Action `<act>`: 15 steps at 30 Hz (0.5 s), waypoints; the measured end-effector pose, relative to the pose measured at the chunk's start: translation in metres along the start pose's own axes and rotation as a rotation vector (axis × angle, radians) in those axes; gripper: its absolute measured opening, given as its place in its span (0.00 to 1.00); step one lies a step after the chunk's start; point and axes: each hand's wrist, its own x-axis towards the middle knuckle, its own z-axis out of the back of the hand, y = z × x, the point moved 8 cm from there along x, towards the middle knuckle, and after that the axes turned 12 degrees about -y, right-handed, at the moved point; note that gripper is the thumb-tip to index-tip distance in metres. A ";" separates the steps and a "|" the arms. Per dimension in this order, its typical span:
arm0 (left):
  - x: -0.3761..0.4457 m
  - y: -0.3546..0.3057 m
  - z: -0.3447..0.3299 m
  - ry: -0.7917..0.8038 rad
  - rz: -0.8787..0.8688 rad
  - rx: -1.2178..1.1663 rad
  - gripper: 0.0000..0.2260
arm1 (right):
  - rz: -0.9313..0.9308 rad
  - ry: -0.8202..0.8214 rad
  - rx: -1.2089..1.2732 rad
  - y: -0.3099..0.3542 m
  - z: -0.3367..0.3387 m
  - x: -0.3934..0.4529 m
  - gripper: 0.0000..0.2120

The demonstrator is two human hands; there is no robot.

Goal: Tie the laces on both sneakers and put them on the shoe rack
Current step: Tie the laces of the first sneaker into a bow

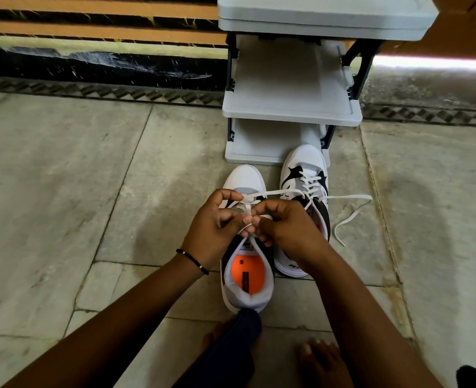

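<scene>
Two white-and-black sneakers stand side by side on the floor, toes toward a white shoe rack (pixel 290 110). The left sneaker (pixel 248 278) has an orange insole showing. My left hand (pixel 217 225) and my right hand (pixel 287 225) meet above its tongue, each pinching its white lace (pixel 248 204), which is crossed between my fingers. The right sneaker (pixel 305 175) sits a little farther forward. Its lace (pixel 351 211) is untied and trails loose over the floor to the right.
The rack has three white shelves on dark legs and stands against a dark-and-orange striped wall (pixel 99 32). Grey stone floor tiles (pixel 63 191) spread on both sides. My bare feet (pixel 320 359) and a dark trouser leg lie below the sneakers.
</scene>
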 end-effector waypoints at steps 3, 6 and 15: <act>0.003 0.005 0.000 0.012 0.002 0.057 0.13 | 0.030 0.014 0.014 0.003 0.002 0.001 0.08; 0.003 0.005 -0.002 0.011 0.001 0.099 0.10 | 0.107 -0.016 0.023 0.009 0.001 -0.002 0.09; 0.006 0.014 -0.005 0.039 0.190 -0.050 0.06 | 0.442 -0.161 -0.278 0.025 0.010 -0.006 0.12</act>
